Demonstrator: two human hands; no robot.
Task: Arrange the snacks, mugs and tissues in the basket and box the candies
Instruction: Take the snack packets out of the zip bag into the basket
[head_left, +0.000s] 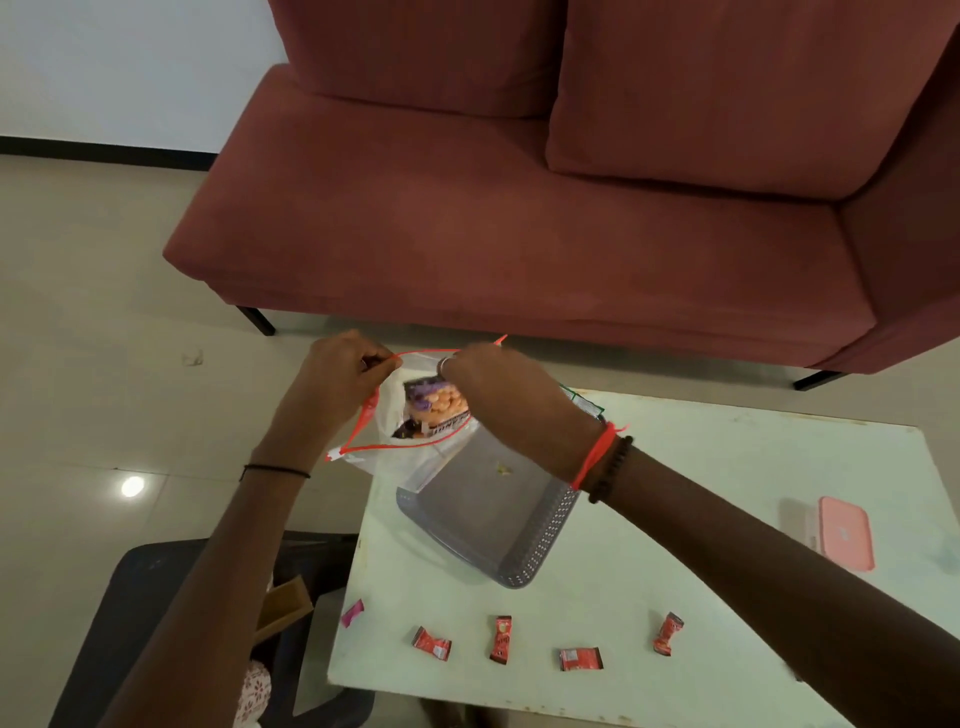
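Both hands hold a clear zip bag with a red seal above the table's far left corner. My left hand pinches the rim on the left; my right hand pinches it on the right, and the mouth gapes wide. Inside lies a snack packet showing orange pieces. A grey perforated basket sits under my right wrist. Several red wrapped candies and one pink candy lie in a row along the near edge. A pink box rests at the right.
The pale green table stands before a dark red sofa. A green-edged packet peeks out behind my right wrist. At lower left a dark bin holds a cardboard piece. The floor is tiled.
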